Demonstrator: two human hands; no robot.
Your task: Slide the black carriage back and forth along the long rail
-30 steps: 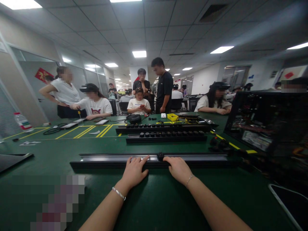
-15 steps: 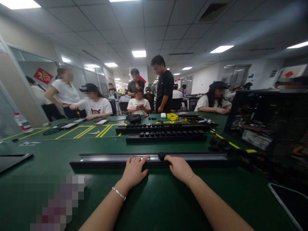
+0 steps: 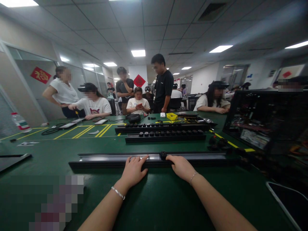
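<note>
A long black rail (image 3: 101, 164) with a shiny metal channel lies crosswise on the green table in front of me. My left hand (image 3: 133, 171) rests on the rail left of its middle, its fingers spread and holding nothing. In the channel sits a small black round part (image 3: 163, 156). My right hand (image 3: 182, 167) has its curled fingers against the right side of that part; the fingertips are partly hidden behind it.
Farther back lie two black rails (image 3: 166, 138) bearing rows of small black parts. An open computer case (image 3: 252, 118) stands at the right, near loose dark parts (image 3: 218, 143). A phone-like slab (image 3: 288, 202) lies front right, a bottle (image 3: 20, 123) far left. Several people sit or stand beyond.
The black round part and my right hand have shifted slightly right along the rail. My left hand stays in place on it. A standing person at the back has moved left.
</note>
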